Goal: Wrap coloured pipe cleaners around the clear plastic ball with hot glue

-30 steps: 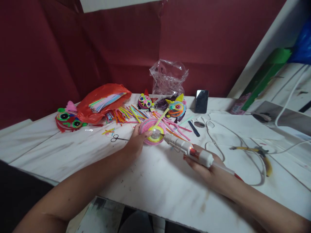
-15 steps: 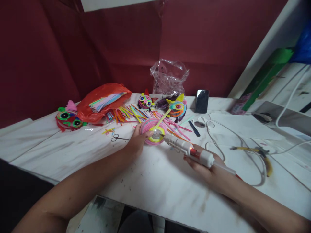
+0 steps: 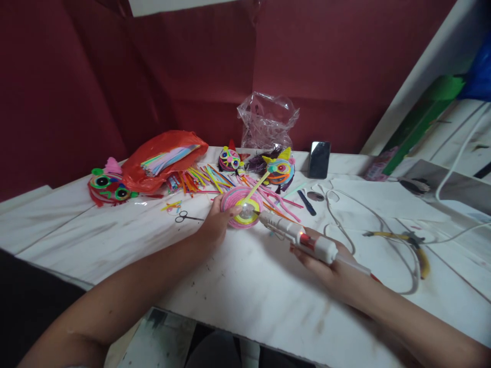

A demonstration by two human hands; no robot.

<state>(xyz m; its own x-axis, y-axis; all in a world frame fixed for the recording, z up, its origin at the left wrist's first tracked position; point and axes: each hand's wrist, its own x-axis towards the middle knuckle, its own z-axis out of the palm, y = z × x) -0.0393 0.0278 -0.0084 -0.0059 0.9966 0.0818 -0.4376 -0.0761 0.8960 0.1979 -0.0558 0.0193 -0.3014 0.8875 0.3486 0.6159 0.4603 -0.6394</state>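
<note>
On the bench (image 3: 249, 291), the coiled disc (image 3: 241, 207) is being held between the scissors (image 3: 186, 219) on its left and the glue gun (image 3: 299, 237) on its right; a phone (image 3: 318, 159) is being propped behind.

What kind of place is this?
Probably a home craft table: loose coloured pipe cleaners lie on the white table, finished animal faces lie near them, and the right hand points a glue gun at the coiled disc in the left hand.

- We see dim, soft, even light, with a faint sheen on the white worktop (image 3: 238, 286).
- Our view bends at the edges, and our forearms blur slightly.
</note>
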